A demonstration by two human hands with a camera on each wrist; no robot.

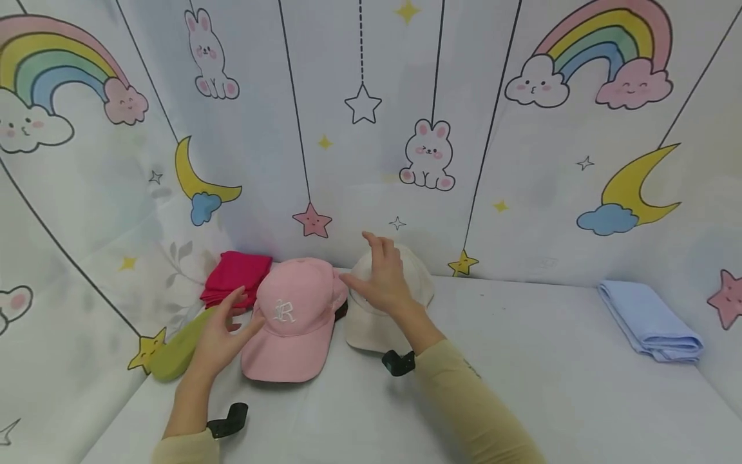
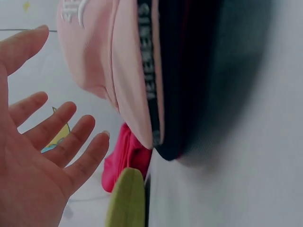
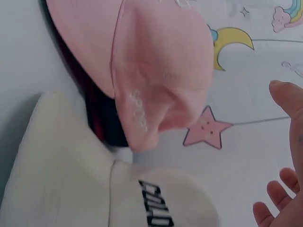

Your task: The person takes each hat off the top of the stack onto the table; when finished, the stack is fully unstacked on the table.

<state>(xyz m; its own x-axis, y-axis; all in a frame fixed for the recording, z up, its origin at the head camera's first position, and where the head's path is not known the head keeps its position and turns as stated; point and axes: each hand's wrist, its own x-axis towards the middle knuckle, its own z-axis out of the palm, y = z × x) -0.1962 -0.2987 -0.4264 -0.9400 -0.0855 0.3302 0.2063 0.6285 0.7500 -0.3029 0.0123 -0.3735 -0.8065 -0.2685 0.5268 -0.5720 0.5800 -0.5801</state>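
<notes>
A pink baseball cap (image 1: 298, 303) with a white embroidered letter sits on the white table, brim toward me. Beside its left edge my left hand (image 1: 219, 338) hovers with fingers spread, holding nothing; the left wrist view shows the bare palm (image 2: 38, 175) next to the cap. To the right stands a cream baseball cap (image 1: 420, 280), its dark lettering (image 3: 156, 203) visible in the right wrist view. My right hand (image 1: 382, 277) is over this cap in the head view, fingers apart and nothing in them, and covers part of its crown.
Behind the left hand lie a green elongated item (image 1: 180, 348) and a folded magenta cloth (image 1: 237, 274). A folded light blue cloth (image 1: 649, 319) rests at the far right of the table (image 1: 522, 374). A white cartoon-printed backdrop (image 1: 371, 167) rises behind and along both sides.
</notes>
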